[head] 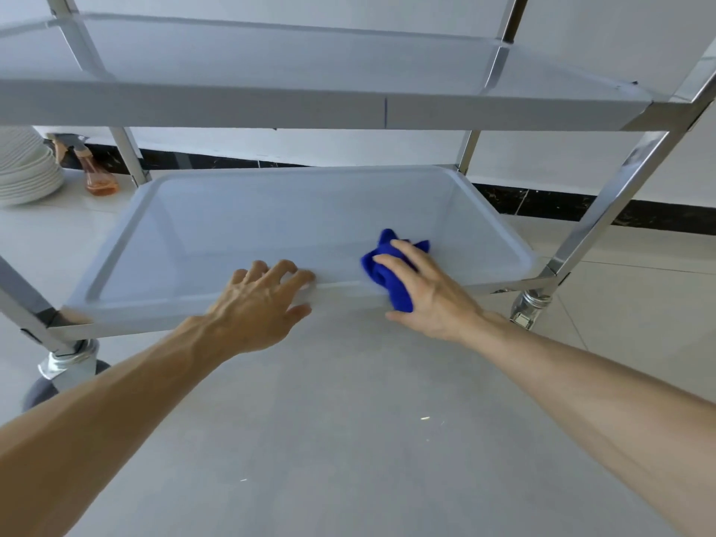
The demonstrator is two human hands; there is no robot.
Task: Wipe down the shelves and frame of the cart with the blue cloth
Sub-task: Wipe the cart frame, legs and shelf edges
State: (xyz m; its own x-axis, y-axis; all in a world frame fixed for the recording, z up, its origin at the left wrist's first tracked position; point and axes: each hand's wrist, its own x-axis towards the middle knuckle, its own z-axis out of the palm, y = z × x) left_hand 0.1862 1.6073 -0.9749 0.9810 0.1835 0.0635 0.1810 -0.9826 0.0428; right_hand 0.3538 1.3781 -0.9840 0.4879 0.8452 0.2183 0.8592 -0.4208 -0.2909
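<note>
Both hands point(430, 288) meet the tray-shaped steel shelf point(232, 226), right gripping bunched blue cloth point(391, 277).

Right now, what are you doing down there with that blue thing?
A person is cleaning a metal cart. Their right hand holds a bunched blue cloth against the front rim of the bottom shelf. The left hand rests its fingers on that same rim, apart from the cloth. Beyond the cart, a stack of white plates and a small spray bottle sit on the floor.
</note>
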